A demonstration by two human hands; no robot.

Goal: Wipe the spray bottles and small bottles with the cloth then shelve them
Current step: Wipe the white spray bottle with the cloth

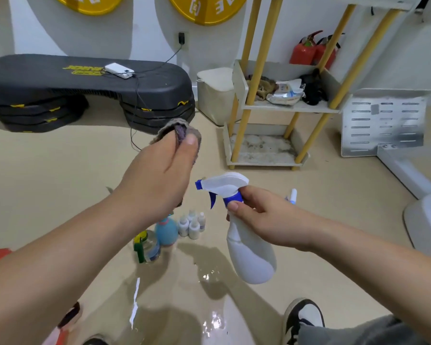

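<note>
My right hand [264, 220] grips a white spray bottle [251, 255] by its neck, under the blue-and-white trigger head, holding it above the floor. My left hand [159, 175] is raised just left of the nozzle and clutches a grey-purple cloth [182, 130]. On the floor below stand a light-blue spray bottle [166, 231], a clear bottle with a green and yellow trigger [146, 247] and several small white bottles [192, 224]. Another bottle's white and blue tip [293, 195] peeks out behind my right hand. The shelf unit [266, 158] with yellow legs stands beyond.
The shelf's middle level holds rags and crumpled packaging [284, 92]. A black stepper stack [85, 93] with a white power bank and cable lies at the back left. Red fire extinguishers [306, 52] stand behind the shelf. A wet patch [207, 277] shines on the floor. My shoe [301, 317] is bottom right.
</note>
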